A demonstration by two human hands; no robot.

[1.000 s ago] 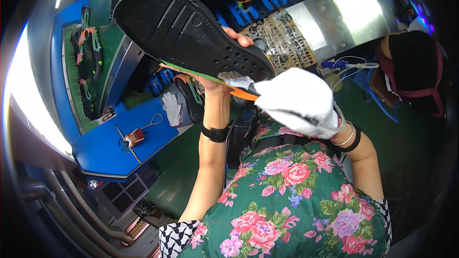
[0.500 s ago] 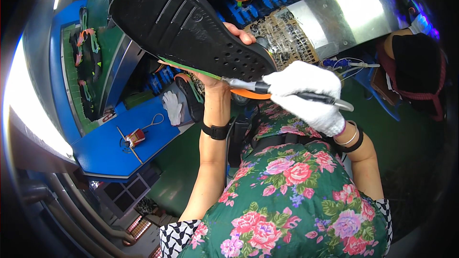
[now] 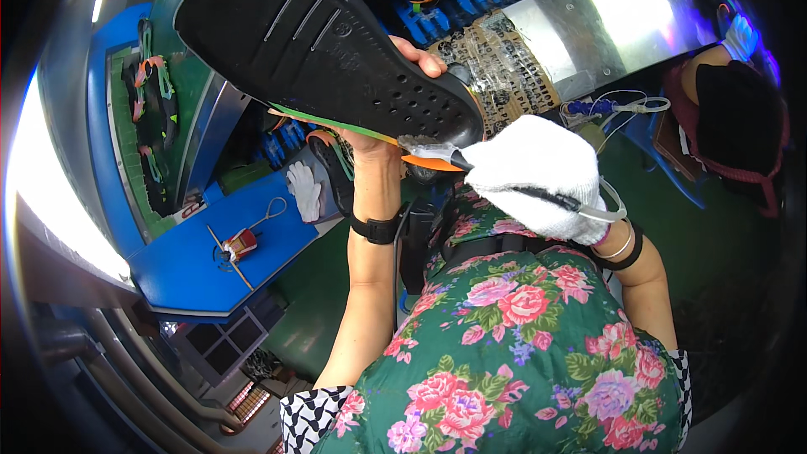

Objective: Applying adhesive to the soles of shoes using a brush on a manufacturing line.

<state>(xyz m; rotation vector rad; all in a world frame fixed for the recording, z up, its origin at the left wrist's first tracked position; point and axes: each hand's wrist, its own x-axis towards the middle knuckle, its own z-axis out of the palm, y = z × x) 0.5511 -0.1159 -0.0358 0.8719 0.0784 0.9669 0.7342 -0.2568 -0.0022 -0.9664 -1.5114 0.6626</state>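
Observation:
A shoe (image 3: 324, 59) is held up with its black sole facing me, its green and orange upper showing along the lower edge. My bare left hand (image 3: 370, 143) is closed round it from behind and below; fingertips show past the far edge near the heel, and the rest is hidden. In a white knitted glove, my right hand (image 3: 538, 172) grips a brush (image 3: 429, 150) with a dark handle and a pale tube at its rear end. The bristles touch the shoe's edge where the sole meets the upper, near the heel.
At left stands a blue table (image 3: 197, 265) with a white glove (image 3: 303, 189) and a small red container (image 3: 240, 244). Several shoes lie on a green conveyor (image 3: 126, 168). A metal ledge (image 3: 605, 25) runs across the back; another person (image 3: 731, 118) is at right.
The shoe has shifted slightly left. My right hand has turned over a little, and the brush tip lies flatter against the sole's edge.

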